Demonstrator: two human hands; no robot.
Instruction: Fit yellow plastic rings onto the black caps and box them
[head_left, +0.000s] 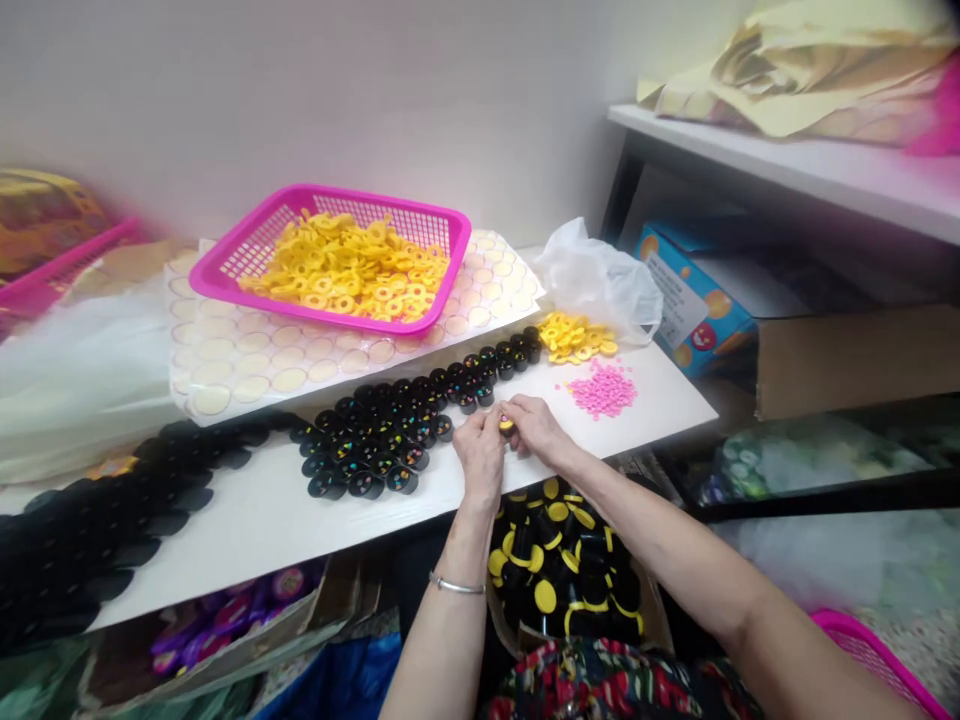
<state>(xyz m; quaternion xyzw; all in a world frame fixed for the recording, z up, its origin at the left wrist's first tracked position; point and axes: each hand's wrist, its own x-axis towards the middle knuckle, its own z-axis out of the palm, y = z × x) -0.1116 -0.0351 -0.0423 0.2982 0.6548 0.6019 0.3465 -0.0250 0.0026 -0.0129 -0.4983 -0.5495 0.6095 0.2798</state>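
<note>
My left hand [480,448] and my right hand [535,426] meet over the white tabletop [259,505]. Both are closed around a small tub [507,425] with a yellow top and a bit of pink at its middle; my fingers cover most of it. To the left stand rows of open black cups [382,445] with small coloured bits inside. Just right of my right hand lies a loose heap of small pink discs [602,389]. Behind that heap are yellow ring-shaped lids [576,337].
A pink basket [330,318] of yellow lids rests on printed sheets [292,380] behind the cups. Below the table's front edge is a box of yellow-lidded black tubs [545,597]. A plastic bag [600,275] and a blue carton [694,295] are at right, under a shelf [750,150].
</note>
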